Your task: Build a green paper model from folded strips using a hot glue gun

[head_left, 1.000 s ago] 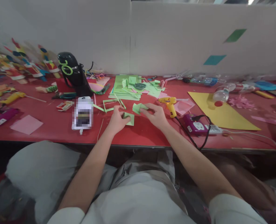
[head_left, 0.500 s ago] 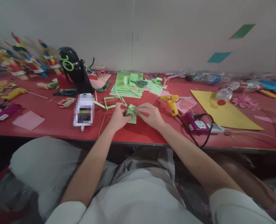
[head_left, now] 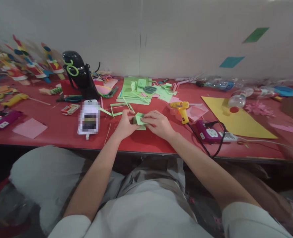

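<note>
A pale grey wall point(head_left: 106, 29) of flat panels stands behind the work surface, split near its middle by a narrow vertical seam point(head_left: 140, 53), with a green patch point(head_left: 256, 35) and a teal patch point(head_left: 232, 61) toward the right. A long red table point(head_left: 158, 140) runs up to it, its front edge dark. Below, the grey floor point(head_left: 205, 211) lies in shadow, while soft, muted light falls on wall and tabletop.
</note>
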Motion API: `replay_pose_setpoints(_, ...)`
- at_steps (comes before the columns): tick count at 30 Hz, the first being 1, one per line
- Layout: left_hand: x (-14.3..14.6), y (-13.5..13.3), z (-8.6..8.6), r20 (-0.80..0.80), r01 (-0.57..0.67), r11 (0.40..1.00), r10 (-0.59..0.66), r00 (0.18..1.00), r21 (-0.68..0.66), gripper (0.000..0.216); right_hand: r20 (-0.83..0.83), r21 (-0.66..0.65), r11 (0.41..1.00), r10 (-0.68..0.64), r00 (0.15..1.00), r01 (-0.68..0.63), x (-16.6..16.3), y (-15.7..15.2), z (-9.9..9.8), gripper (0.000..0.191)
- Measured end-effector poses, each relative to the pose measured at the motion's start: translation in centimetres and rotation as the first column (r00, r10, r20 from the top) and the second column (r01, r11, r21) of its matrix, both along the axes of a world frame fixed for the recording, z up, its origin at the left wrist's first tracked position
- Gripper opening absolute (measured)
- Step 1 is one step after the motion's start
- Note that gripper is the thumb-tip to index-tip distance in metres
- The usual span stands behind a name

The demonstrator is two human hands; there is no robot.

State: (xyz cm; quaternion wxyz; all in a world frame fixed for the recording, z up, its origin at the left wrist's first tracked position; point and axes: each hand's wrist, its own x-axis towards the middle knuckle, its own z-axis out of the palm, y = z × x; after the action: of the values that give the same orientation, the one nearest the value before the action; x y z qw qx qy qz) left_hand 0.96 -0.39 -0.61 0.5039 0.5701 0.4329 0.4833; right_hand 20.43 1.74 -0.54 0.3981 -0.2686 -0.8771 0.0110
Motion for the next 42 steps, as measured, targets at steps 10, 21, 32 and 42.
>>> replay_pose_setpoints(10,0.0,-0.9,1.3,0.126,0.1,0.992,-0.09,0.988,-0.079,0.046,0.105,0.065,0.995,-0.087,0.991,0.08,0.1,-0.8,0.4,0.026)
replay_pose_setpoints(21,0.2,-0.1,0.4,0.02,0.016,0.997,-0.018,1.0,0.069,0.042,-0.085,0.034,0.992,-0.121,0.989,0.124,0.0,-1.4,1.0,0.02)
replay_pose_setpoints(32,0.2,-0.1,0.0,-0.012,0.065,0.985,-0.064,0.998,0.161,0.04,-0.06,-0.101,0.995,-0.009,0.998,0.002,-0.1,-0.6,0.6,0.025)
replay_pose_setpoints(42,0.1,-0.5,0.1,-0.124,0.1,0.967,-0.073,0.99,0.233,0.037,-0.187,-0.272,0.962,-0.031,0.982,-0.021,0.1,-0.2,0.1,0.032)
